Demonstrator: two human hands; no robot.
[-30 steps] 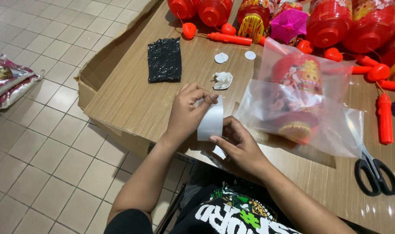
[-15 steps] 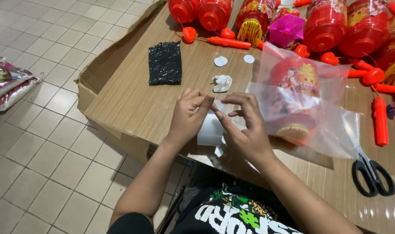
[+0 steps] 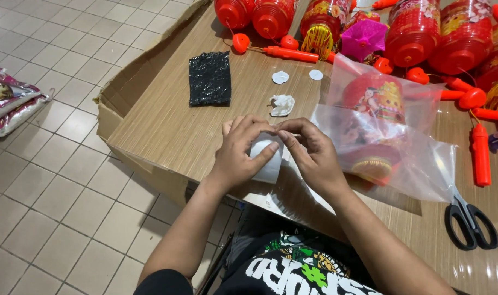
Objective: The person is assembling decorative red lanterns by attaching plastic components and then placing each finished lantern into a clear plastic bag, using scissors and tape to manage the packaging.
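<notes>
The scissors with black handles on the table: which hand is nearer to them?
Right. The right hand is at the white sheet, between the left hand and the scissors, apart from them. The left hand is farther.

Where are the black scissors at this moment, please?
In the head view, the black scissors lie on the wooden table at the far right, beside the clear plastic bag and beyond the right hand.
</notes>
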